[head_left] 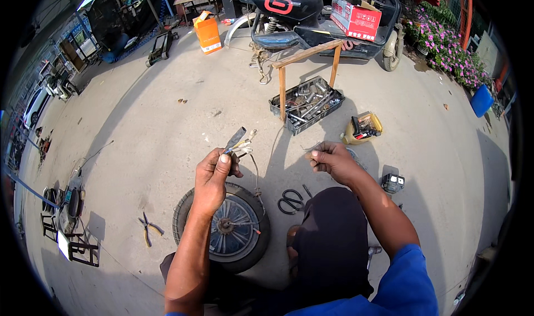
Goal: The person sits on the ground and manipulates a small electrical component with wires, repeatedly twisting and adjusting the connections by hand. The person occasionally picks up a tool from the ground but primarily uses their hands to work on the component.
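Note:
My left hand (212, 177) is closed on a bundle of wires (245, 146) with pale connectors and a dark grey sleeve (236, 138) standing up from it. A cable (257, 174) drops from the bundle to a hub-motor wheel (236, 233) with a black tyre, lying on its side below my left forearm. Out to the right, my right hand (336, 163) pinches a thin strand; its kind is too fine to make out. Black-handled scissors (290, 201) rest on the ground between the wheel and my knee. Pliers (148, 228) with yellowish handles lie left of the wheel.
Ahead stands a black crate (300, 128) of metal tools with a wooden handle frame (306, 55). Beside it is a yellow container (362, 129) of small items. A scooter (311, 32) carries a red-and-white box (356, 18); an orange bag (208, 35) stands farther left.

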Demonstrator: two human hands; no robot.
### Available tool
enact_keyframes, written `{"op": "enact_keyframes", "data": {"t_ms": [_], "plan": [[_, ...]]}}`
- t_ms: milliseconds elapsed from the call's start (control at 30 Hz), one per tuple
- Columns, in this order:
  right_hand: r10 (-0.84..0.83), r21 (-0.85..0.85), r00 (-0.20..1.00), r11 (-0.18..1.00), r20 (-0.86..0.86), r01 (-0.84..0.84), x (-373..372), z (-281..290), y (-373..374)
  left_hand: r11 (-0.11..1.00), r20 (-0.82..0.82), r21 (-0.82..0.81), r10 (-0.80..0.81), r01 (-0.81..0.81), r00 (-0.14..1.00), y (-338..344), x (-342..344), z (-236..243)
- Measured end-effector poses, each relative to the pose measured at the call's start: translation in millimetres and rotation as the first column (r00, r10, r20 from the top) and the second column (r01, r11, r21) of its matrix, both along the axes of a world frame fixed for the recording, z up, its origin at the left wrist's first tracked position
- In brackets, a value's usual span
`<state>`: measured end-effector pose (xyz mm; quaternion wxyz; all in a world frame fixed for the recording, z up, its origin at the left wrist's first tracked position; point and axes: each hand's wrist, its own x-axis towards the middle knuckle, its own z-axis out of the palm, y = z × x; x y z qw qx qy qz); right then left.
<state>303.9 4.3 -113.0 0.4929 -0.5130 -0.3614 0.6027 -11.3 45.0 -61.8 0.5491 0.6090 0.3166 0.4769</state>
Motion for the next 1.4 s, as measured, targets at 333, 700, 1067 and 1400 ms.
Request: {"op": "enact_keyframes", "data": {"t_ms": [333, 700, 1067, 1400], "plan": [[0.417, 0.187, 0.875, 0.865, 0.246, -0.465, -99, 128, 30, 0.999, 0.063, 0.0, 0.044, -0.044, 0.997, -4, -2, 1], [0.184, 0.402, 0.905, 0.849, 0.383, -0.342, -132, 118, 16, 0.998, -0.007, 0.021, 0.064, -0.064, 0.998, -6, -4, 1], [0.244, 0.375, 0.867, 0.826, 0.434, -0.42, -129, 115, 17, 0.996, 0.058, 0.051, 0.074, -0.077, 0.996, -13, 7, 15], [0.325, 0.323, 0.914, 0.862, 0.242, -0.391, -116, 118, 14, 0.991, 0.077, -0.012, 0.134, -0.134, 0.988, -10, 3, 13]]}}
